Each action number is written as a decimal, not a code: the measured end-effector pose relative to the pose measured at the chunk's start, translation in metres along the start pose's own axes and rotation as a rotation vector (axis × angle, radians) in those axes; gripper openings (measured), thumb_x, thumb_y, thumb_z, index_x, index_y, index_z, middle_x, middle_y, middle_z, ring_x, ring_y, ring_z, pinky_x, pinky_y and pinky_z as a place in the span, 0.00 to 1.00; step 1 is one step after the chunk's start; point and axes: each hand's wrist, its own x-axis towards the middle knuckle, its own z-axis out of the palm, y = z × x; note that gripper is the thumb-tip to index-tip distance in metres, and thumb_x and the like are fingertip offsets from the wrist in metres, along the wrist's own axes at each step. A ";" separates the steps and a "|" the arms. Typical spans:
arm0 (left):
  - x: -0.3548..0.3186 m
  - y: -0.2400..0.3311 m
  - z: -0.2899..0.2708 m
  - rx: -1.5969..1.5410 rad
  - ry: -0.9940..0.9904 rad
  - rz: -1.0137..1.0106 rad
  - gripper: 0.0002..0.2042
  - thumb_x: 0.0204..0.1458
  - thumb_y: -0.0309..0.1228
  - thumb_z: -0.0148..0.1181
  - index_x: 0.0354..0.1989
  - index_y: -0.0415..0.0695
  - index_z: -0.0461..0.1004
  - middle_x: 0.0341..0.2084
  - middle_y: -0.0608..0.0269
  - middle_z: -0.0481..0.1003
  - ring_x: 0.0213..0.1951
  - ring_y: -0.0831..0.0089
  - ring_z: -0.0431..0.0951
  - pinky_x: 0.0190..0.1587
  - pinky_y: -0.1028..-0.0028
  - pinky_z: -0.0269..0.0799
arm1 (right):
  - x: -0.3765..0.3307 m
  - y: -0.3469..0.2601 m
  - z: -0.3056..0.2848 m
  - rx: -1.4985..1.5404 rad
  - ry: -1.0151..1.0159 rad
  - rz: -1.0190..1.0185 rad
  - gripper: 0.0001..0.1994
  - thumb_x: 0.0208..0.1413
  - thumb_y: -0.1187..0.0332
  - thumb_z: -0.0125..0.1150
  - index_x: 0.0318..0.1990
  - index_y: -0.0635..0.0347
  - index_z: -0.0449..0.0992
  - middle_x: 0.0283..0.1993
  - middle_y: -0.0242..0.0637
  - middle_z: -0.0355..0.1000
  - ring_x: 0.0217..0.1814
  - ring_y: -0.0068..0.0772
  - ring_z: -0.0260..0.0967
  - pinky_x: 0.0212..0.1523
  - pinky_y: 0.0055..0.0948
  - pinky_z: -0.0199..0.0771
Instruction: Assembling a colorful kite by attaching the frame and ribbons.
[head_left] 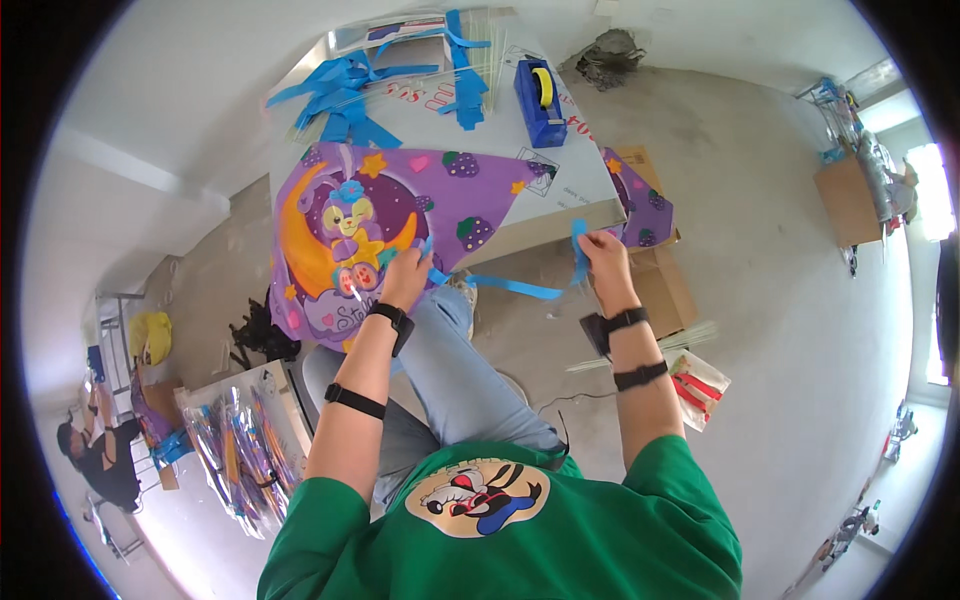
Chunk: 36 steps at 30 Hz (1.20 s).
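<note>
A purple kite-like sheet (400, 165) lies over the near left of the table, printed with a cartoon rabbit, an orange moon, stars and berries. At its lower edge my left hand (405, 278) is closed, pinching a blue ribbon strip (515, 288) that trails away to the right. To the right, off the table's front corner, my right hand (606, 262) pinches a short upright length of blue ribbon (579, 245). Whether both hands hold one strip, I cannot tell.
On the table (570, 190) are a pile of blue strips (350, 95), thin clear rods (495, 65) and a blue tape dispenser (541, 110). A cardboard box (662, 290) stands below right. Wrapped goods (240, 450) lie lower left; another person (105, 460) is farther left.
</note>
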 end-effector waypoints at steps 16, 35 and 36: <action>0.077 0.083 0.087 0.169 -0.163 0.392 0.13 0.48 0.30 0.54 0.43 0.45 0.74 0.50 0.55 0.68 0.55 0.57 0.64 0.56 0.61 0.60 | 0.142 0.025 0.075 -0.674 0.024 -0.147 0.11 0.40 0.62 0.67 0.28 0.60 0.77 0.27 0.42 0.75 0.32 0.41 0.73 0.34 0.35 0.71; 0.116 0.088 0.125 0.479 -0.110 0.385 0.29 0.52 0.33 0.53 0.64 0.57 0.53 0.63 0.62 0.51 0.65 0.62 0.48 0.64 0.55 0.44 | 0.144 0.022 0.075 -0.738 0.065 -0.128 0.15 0.36 0.61 0.69 0.25 0.61 0.72 0.26 0.43 0.73 0.31 0.45 0.72 0.33 0.36 0.71; 0.115 0.090 0.125 0.477 -0.113 0.382 0.29 0.52 0.33 0.53 0.64 0.57 0.53 0.63 0.62 0.51 0.65 0.62 0.48 0.64 0.55 0.44 | 0.145 0.024 0.074 -0.741 0.063 -0.125 0.15 0.36 0.61 0.69 0.25 0.61 0.72 0.26 0.43 0.73 0.31 0.45 0.72 0.33 0.36 0.71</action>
